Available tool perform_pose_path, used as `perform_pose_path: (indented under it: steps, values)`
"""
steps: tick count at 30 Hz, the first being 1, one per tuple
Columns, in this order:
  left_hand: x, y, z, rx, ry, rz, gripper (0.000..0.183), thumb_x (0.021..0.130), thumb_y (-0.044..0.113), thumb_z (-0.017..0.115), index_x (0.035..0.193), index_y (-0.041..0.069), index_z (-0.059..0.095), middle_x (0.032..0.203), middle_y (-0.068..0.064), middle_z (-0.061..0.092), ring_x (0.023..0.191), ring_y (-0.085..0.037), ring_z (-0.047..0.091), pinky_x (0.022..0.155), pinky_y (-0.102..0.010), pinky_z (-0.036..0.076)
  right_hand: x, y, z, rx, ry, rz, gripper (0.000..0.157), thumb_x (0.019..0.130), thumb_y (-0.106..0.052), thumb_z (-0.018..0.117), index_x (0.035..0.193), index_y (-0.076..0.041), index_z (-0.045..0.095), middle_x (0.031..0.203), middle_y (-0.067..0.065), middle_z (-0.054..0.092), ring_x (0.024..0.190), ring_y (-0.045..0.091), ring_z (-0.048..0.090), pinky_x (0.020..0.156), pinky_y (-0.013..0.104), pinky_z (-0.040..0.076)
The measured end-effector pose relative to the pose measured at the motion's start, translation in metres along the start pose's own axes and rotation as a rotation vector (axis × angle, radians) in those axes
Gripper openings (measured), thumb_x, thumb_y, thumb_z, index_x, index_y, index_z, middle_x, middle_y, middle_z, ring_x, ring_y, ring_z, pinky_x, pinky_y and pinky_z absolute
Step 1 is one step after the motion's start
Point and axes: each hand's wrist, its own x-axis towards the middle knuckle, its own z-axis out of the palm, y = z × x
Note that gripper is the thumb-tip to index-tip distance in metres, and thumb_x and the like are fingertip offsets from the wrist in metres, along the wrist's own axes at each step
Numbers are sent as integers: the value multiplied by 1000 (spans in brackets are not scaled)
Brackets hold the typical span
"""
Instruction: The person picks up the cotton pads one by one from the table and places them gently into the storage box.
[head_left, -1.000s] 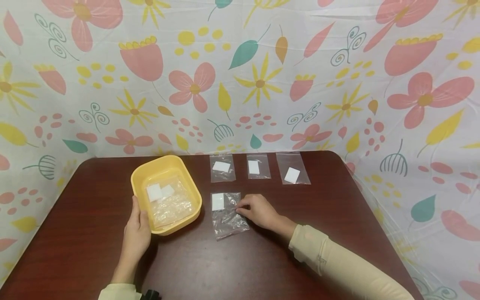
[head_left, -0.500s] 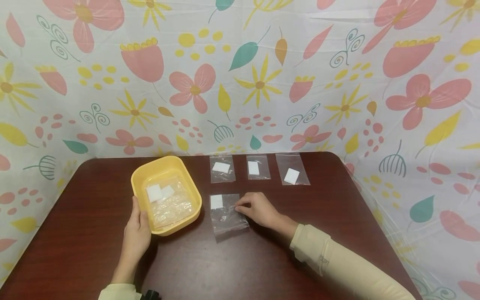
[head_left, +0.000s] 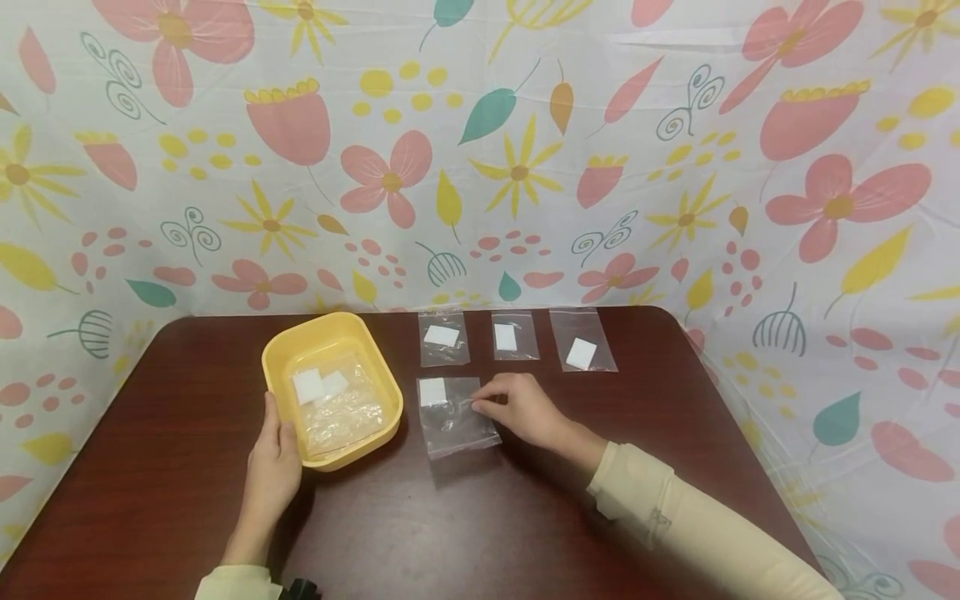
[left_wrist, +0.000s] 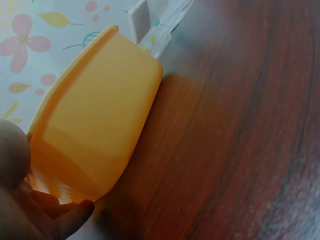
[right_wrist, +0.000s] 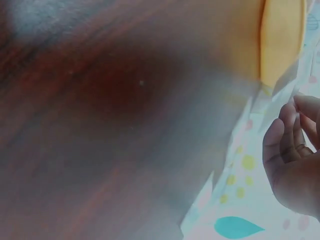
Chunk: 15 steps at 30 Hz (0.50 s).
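My right hand (head_left: 525, 408) pinches the right edge of a clear zip bag (head_left: 457, 429), which has a white square piece (head_left: 432, 392) at its upper left corner. In the right wrist view the thumb and fingertips of the right hand (right_wrist: 292, 155) come together at the bag's edge. To the left, my left hand (head_left: 272, 471) grips the side of a yellow plastic tub (head_left: 392, 387), its thumb at the rim. The left wrist view has the fingers (left_wrist: 75, 217) curled under the tub's wall (left_wrist: 95, 115). Inside the tub lie clear bags (head_left: 345, 417) with white pieces.
Along the table's far edge lie three clear zip bags in a row, the left bag (head_left: 443, 354), the middle bag (head_left: 522, 346) and the right bag (head_left: 588, 325), each with a white piece. A flowered cloth (head_left: 480, 167) hangs behind the dark wooden table (head_left: 405, 542).
The pinched zip bag has shifted slightly, first left and then away toward the row of bags, and lies flatter. My right hand moved with it; the left hand and tub stayed put.
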Motion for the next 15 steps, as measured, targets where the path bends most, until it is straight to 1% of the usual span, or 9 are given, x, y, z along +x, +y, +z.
perform_pose_path:
  steps: [3,7,10,15]
  values:
    - [0,0,0,5,-1,2,58,111,20,30,162,16,3,166,-9,11,149,-38,18,119,-54,18,1,-4,-6,9,17,-12,7,87,-11,80,94,-11,82,83,-7,72,73,7,60,65,25,52]
    - [0,0,0,7,3,4,58,111,21,30,162,16,4,166,-9,11,148,-38,19,119,-54,18,4,-10,-14,15,33,-33,7,88,-11,79,94,-11,82,84,-6,73,75,7,61,67,27,53]
    - [-1,0,0,3,4,4,58,111,21,31,162,16,4,166,-9,11,149,-37,18,119,-54,18,6,-14,-22,11,36,-24,7,88,-12,79,95,-12,82,84,-8,73,76,7,62,68,27,53]
    - [-2,1,0,4,0,0,58,111,21,31,162,16,3,166,-8,10,149,-37,17,119,-54,17,9,-22,-32,13,44,-1,8,89,-13,79,96,-13,82,84,-9,72,75,8,61,66,26,52]
